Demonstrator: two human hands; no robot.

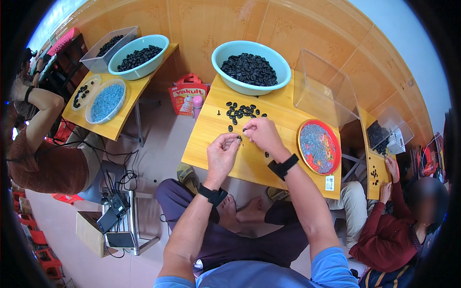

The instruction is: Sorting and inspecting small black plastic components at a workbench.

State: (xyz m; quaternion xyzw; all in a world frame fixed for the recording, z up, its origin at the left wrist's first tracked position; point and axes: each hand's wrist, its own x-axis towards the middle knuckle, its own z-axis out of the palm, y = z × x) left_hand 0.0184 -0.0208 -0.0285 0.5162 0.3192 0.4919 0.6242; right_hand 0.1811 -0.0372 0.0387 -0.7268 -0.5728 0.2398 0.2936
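Centre of the frame, and here's the close work: the left hand has thumb and forefinger closed on a black piece, which sits right at the fingertips, over the wooden table. Just up and to the right, the right hand comes in with its fingertips pinched together on a dark bit, near the left hand's piece; whether the two touch, I can't tell. Both are tiny here, their detail lost, and the right palm is turned out of sight.

Above the fingers, loose pieces lie scattered, rounded, dark and shiny, with one more beside the right wrist. Upper middle, a heap of black pieces fills the pale blue basin, smooth and oval, its bottom hidden. Over on the right, a round red tray holds small greyish bits, too fine to pick out singly. Behind it stands a clear box, boxy and see-through, its edges hard to follow against the wood-patterned wall.
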